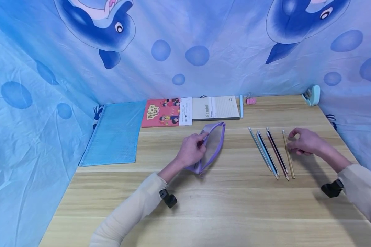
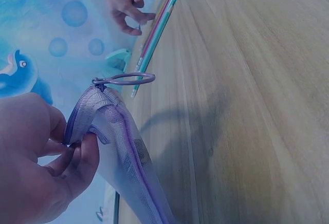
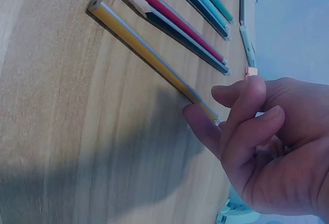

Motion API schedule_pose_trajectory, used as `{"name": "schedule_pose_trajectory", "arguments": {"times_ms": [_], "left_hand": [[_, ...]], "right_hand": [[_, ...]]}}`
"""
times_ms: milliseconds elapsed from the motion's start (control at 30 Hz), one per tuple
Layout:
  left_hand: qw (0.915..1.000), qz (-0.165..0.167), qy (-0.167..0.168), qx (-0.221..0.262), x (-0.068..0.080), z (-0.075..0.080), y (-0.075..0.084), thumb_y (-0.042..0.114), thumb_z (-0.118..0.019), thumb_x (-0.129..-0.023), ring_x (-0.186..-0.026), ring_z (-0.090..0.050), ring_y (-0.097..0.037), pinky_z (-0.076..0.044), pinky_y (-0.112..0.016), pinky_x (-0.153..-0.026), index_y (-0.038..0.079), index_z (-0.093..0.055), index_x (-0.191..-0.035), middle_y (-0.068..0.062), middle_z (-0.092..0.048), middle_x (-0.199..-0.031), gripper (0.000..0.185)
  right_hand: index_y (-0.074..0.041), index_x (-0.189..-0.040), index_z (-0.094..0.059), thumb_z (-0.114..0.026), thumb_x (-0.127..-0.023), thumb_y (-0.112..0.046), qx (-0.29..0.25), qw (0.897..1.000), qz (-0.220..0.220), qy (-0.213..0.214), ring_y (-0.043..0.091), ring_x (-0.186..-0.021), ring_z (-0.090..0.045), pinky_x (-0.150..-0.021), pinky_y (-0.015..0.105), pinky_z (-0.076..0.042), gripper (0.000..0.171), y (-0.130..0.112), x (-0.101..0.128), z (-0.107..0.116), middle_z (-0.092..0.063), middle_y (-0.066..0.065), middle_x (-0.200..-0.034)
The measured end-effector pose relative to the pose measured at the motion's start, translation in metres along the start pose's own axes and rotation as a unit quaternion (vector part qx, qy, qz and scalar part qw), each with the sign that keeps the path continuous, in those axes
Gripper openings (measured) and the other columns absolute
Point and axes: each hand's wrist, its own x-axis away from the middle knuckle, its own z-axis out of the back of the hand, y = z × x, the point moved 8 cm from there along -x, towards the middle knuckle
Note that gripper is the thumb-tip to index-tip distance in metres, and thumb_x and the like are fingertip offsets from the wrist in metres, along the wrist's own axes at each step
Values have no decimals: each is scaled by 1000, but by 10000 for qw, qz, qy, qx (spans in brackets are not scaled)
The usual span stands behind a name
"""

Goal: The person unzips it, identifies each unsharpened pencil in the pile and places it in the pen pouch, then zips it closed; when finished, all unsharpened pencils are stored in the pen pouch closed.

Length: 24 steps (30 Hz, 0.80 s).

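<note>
My left hand (image 1: 190, 151) pinches the edge of a mesh pencil pouch (image 1: 212, 142) with purple trim. In the head view the pouch's mouth gapes, and in the left wrist view a ring (image 2: 126, 78) sticks out from one end. On the right, my right hand (image 1: 306, 141) hovers beside the far end of a yellow pencil (image 1: 289, 158). Its fingers (image 3: 253, 131) bend loosely with nothing between them; whether a fingertip touches the pencil I cannot tell. Left of it lie a dark and a red pencil (image 1: 276, 151), then blue and black pencils (image 1: 263, 149).
Along the back lie a blue mesh folder (image 1: 115, 133), a pink book (image 1: 164, 112), a notebook (image 1: 216, 108), a light blue stick (image 1: 241, 106) and a pink clip (image 1: 251, 101). A light blue stapler-like item (image 1: 313, 95) stands at the back right corner. A printed cloth (image 1: 185, 51) hangs behind the table.
</note>
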Motion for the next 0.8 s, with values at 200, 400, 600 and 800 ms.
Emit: {"name": "schedule_pose_trajectory", "arguments": {"times_ms": [200,400,600,800], "left_hand": [[10000,7,10,41,0,-1,0,-7,-65,-80,-68,-53,-15,-48,-21,-57,-4,-61,-132,-6,-59,-77,52],[9999,-11,25,106,1,0,-1,-6,-65,-80,-68,-53,-15,-47,-22,-57,-4,-61,-132,-6,-58,-77,53],[9998,55,-47,165,1,-1,-2,-6,-64,-81,-68,-53,-15,-47,-22,-57,-5,-60,-133,-7,-59,-78,53],[9998,106,-67,136,1,0,-2,-6,-65,-81,-69,-53,-15,-47,-22,-58,-4,-61,-133,-7,-59,-79,52]], "right_hand": [[14,-123,-39,-70,-87,-15,313,9994,26,145,15,-47,-51,-41,28,-41,56,-2,-3,-3,-59,5,-58],[15,-120,-41,-68,-88,-13,492,9986,78,161,16,-46,-50,-41,29,-41,51,-4,-6,-8,-58,4,-57],[15,-118,-41,-66,-88,-9,543,9984,36,155,16,-46,-51,-42,29,-41,46,-3,-9,-12,-57,4,-57],[15,-120,-41,-67,-86,-10,528,9984,31,186,16,-46,-50,-42,28,-41,49,-3,-10,-12,-56,4,-57]]}}
